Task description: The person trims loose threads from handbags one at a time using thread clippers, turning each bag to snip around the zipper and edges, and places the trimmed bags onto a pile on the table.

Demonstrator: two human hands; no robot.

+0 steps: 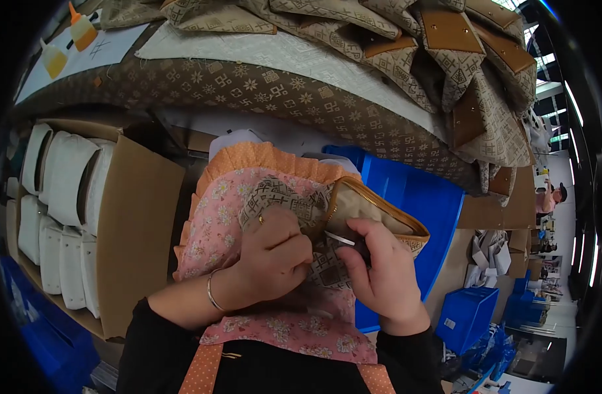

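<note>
A beige patterned fabric bag (pixel 406 244) with a gold zipper and tan edging lies on my lap, over a pink floral apron (pixel 209 243). Its mouth gapes toward the right. My left hand (pixel 268 253), with a ring and a bracelet, is curled closed over the patterned fabric; what its fingers hold, if anything, is hidden. Just right of it, my right hand (pixel 383 269) has thumb and forefinger bent around a small pale, flat piece (pixel 340 238) at the zipper's near end. The lower part of that piece is hard to make out.
A cardboard box (pixel 140 223) of white pieces stands at left. Patterned bags with brown patches (pixel 468 79) and glue bottles (pixel 83 33) lie on the table ahead. A blue bin (pixel 439 203) is beside my lap. Another person (pixel 547 199) is far right.
</note>
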